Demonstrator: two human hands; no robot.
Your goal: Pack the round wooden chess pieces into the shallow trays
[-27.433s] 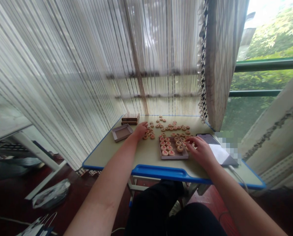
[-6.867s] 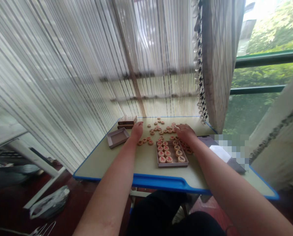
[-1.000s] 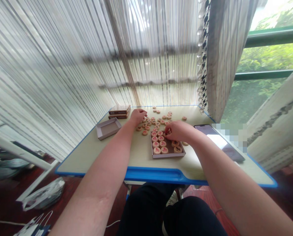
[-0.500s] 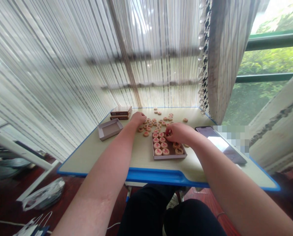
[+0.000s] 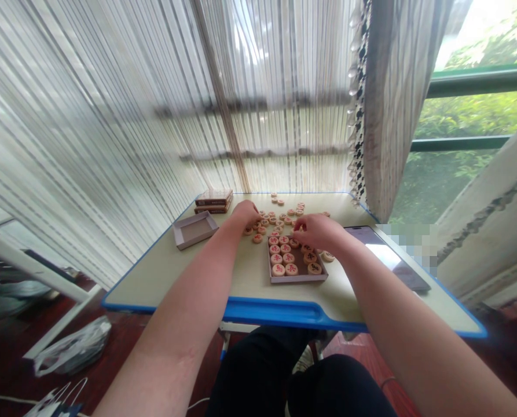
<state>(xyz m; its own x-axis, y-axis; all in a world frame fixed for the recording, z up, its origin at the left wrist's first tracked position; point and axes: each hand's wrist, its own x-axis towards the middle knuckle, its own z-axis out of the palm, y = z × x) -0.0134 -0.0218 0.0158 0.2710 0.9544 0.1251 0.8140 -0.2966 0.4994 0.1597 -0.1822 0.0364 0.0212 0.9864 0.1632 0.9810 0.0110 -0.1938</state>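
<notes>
Wooden Chinese chess pieces with red or black characters lie scattered on the table, with one loose piece (image 5: 257, 238) between my left hand and the box. A shallow cardboard box (image 5: 299, 279) holds rows of pieces, red ones on the left and black ones on the right, with bare bottom between. My left hand (image 5: 246, 213) is at the left side of the scatter, fingers curled down among the pieces; what they grip is hidden. Just above the box's far right corner hovers my right hand (image 5: 319, 230), thumb and forefinger slightly apart. A black piece (image 5: 293, 243) lies in the box below its fingertips.
The box lid (image 5: 193, 230) lies hollow side up at the left. Behind it are stacked book-like boxes (image 5: 213, 200). A phone (image 5: 386, 255) rests on the right, beside my right forearm. The table (image 5: 149, 284) has a blue edge; a string curtain hangs behind it.
My right hand has lifted away from the box, leaving a black piece in its far row. My left hand has shifted slightly right and down onto the scattered pieces.
</notes>
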